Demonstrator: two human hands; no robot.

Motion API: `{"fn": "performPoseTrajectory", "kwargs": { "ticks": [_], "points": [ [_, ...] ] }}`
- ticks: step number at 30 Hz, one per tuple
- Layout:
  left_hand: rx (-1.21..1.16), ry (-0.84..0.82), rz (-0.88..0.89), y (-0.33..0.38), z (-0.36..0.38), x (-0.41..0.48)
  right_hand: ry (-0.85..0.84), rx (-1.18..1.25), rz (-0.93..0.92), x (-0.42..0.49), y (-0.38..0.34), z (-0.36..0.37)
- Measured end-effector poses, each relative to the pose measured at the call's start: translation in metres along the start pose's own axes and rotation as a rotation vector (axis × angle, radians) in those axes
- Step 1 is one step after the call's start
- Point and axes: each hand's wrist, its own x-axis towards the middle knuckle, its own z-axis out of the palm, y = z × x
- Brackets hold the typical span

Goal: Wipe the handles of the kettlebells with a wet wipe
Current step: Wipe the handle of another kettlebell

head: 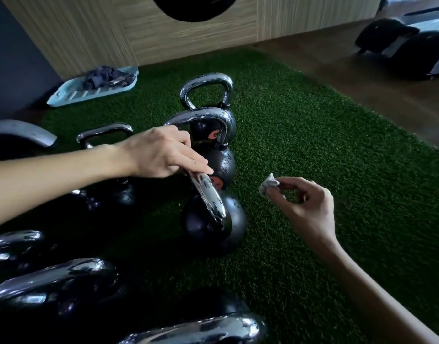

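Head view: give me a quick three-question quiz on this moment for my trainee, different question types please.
1. True or false: the wet wipe touches the kettlebell handle that the left hand holds.
2. The right hand pinches: A nothing, B the wet wipe, C a sponge.
3. Fill in: the dark cloth by the wall lies in a light blue ____.
Key: 1 false, the wipe is clear of the handle; 2 B; 3 tray.
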Motion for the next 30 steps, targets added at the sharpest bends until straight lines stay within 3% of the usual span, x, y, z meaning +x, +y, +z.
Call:
{"fn": "performPoseTrajectory", "kwargs": {
  "ticks": [5,7,9,12,20,30],
  "points": [
    [-0.314,-0.085,-0.78,0.056,-0.024,-0.003,-0.026,0.023,0.019,0.0,0.001,0.0],
    [-0.379,-0.203,-1.064,0.066,-0.025,0.004,-0.044,0.052,0.032,0.001,0.0,0.005],
    [-0.453,-0.239,-1.196,0.071,-0.018,0.011,-0.047,0.088,0.045,0.004,-0.002,0.012],
    [-0.652,-0.113,-1.36,0.077,-0.016,0.023,-0.05,0.124,0.055,0.008,-0.002,0.025],
    [-0.855,0.046,-1.541,0.075,0.0,0.019,-0.111,0.052,0.002,0.009,-0.013,0.044],
    [-0.988,0.004,-1.455,0.079,-0.006,-0.054,-0.256,-0.08,0.017,0.029,-0.027,0.075]
  ]
}}
